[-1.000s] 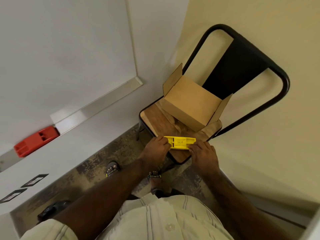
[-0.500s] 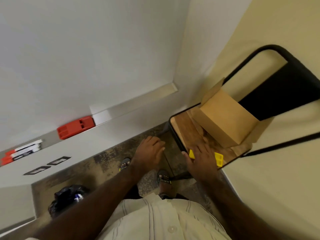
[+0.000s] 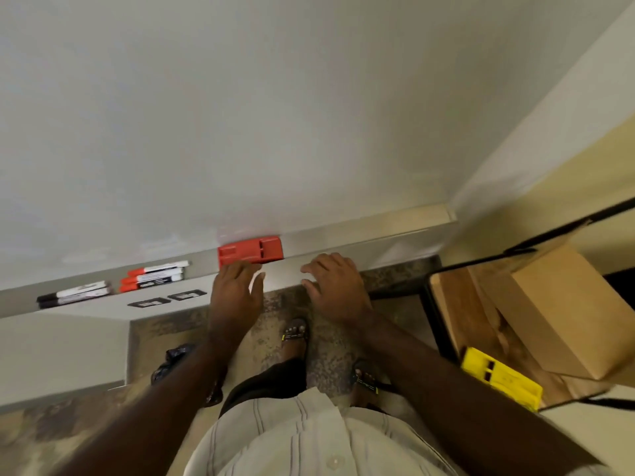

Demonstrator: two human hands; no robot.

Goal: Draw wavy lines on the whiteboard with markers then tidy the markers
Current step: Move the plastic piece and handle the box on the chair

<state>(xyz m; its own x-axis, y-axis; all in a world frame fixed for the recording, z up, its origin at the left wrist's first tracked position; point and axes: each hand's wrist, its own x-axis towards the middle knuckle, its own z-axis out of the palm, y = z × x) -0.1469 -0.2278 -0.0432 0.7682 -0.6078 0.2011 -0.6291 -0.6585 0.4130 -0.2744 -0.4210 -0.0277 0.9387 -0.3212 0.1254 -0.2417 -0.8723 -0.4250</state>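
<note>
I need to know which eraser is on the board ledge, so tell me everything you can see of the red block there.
The red block is a flat rectangular piece that looks like moulded plastic, with recessed slots in its top face. It lies flat on the metal tray under the whiteboard, lengthwise along it, right of the markers. The left hand reaches its near edge, fingers straight; whether they touch it is unclear.

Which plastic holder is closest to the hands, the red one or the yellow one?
The red holder on the whiteboard tray. The left hand reaches right up to it, while the yellow holder lies off on the chair seat.
</note>
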